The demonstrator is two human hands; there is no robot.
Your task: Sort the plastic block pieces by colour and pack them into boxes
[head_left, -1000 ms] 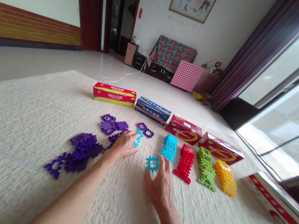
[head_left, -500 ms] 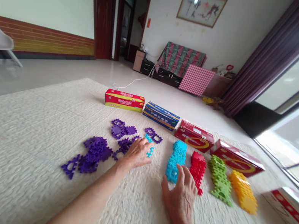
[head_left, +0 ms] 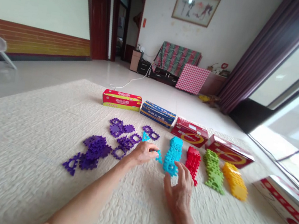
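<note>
Pinching a loose cyan piece (head_left: 159, 157) between thumb and fingertips, the left hand (head_left: 144, 152) hovers low over the mat (head_left: 15, 150), just left of the cyan row (head_left: 173, 154). The piece sticks out toward that row, close to its near end but apart from it. The right hand (head_left: 180, 190) is open and holds nothing, fingers spread, its forefinger up by the row's near end; whether it touches I cannot tell. Right of the cyan row lie a red row (head_left: 193, 162), then a green row (head_left: 213, 170), then a yellow row (head_left: 235, 181), side by side. Left of it purple pieces (head_left: 96, 148) are scattered, with one more cyan bit (head_left: 145, 136) among them. Beyond the row's far end, flat boxes (head_left: 157, 113) stand in a line.
</note>
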